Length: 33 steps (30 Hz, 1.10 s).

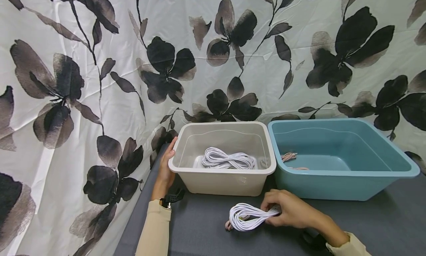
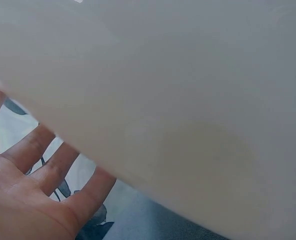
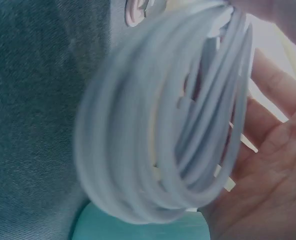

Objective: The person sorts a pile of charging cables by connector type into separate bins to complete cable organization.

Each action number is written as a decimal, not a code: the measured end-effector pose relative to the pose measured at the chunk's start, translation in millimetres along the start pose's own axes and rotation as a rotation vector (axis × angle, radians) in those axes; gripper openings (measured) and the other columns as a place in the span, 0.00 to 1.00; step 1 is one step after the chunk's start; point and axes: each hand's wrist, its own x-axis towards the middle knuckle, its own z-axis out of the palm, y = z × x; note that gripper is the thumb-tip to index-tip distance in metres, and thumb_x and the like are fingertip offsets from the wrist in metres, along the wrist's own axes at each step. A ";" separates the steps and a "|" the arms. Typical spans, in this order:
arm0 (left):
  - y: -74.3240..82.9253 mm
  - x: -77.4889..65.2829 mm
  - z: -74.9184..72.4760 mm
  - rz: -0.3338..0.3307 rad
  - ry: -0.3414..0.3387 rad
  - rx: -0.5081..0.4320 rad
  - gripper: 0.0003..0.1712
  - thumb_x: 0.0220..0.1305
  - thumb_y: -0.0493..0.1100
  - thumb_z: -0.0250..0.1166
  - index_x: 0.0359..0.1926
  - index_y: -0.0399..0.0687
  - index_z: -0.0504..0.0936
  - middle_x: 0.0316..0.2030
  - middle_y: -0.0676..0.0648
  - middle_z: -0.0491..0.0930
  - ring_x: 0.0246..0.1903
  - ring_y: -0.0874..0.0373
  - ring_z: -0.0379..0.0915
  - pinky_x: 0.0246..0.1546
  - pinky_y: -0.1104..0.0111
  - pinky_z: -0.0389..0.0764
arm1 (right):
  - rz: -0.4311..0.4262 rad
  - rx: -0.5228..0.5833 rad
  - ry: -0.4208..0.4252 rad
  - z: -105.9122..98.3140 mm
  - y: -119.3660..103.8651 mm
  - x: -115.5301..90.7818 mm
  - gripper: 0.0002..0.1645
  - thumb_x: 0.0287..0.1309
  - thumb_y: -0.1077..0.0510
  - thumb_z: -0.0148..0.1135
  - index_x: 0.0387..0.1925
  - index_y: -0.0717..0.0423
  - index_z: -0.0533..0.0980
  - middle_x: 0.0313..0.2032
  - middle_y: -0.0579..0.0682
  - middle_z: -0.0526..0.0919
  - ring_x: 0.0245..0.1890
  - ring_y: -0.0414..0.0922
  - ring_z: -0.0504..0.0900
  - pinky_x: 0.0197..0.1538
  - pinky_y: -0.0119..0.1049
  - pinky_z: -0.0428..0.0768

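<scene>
My right hand [image 1: 293, 209] grips one end of a coiled white cable [image 1: 247, 217], held low over the table in front of the bins. In the right wrist view, the cable's loops [image 3: 123, 135] spread beside the palm [image 3: 273, 165]. A small pinkish piece [image 1: 228, 225] shows at the coil's left end. My left hand [image 1: 165, 169] rests against the left side of a beige bin [image 1: 221, 184], its fingers fairly straight along the outer wall. Another white cable bundle [image 1: 227, 160] lies inside that bin. The left wrist view is mostly filled by the bin's wall [image 2: 163, 100].
A blue bin [image 1: 332, 187] stands right beside the beige one, with a small pinkish-brown cable bundle [image 1: 288, 157] inside at its left. Both stand on a dark grey table [image 1: 196, 226]. A white floral curtain [image 1: 126, 49] hangs behind and to the left.
</scene>
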 end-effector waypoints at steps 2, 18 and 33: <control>0.3 -0.4 -0.2 -0.002 0.001 0.000 0.34 0.73 0.48 0.43 0.79 0.61 0.60 0.79 0.55 0.58 0.77 0.56 0.52 0.70 0.63 0.58 | -0.012 -0.018 0.026 0.1 -2.5 0.3 0.18 0.47 0.57 0.78 0.36 0.30 0.82 0.33 0.27 0.80 0.36 0.32 0.75 0.37 0.29 0.74; 0.8 -3.1 -4.7 -0.005 -0.028 0.002 0.35 0.74 0.48 0.41 0.80 0.61 0.58 0.80 0.56 0.55 0.79 0.56 0.49 0.71 0.64 0.57 | 0.002 0.000 0.132 -3.5 -40.2 2.6 0.15 0.54 0.52 0.77 0.40 0.30 0.82 0.39 0.29 0.81 0.38 0.32 0.75 0.39 0.29 0.75; 0.6 -3.4 -6.3 0.002 -0.042 -0.006 0.35 0.74 0.49 0.42 0.80 0.61 0.58 0.80 0.55 0.55 0.79 0.55 0.49 0.70 0.66 0.59 | -0.132 -0.013 0.256 -16.9 -69.0 12.1 0.24 0.48 0.60 0.80 0.42 0.30 0.82 0.38 0.29 0.81 0.38 0.33 0.77 0.40 0.27 0.75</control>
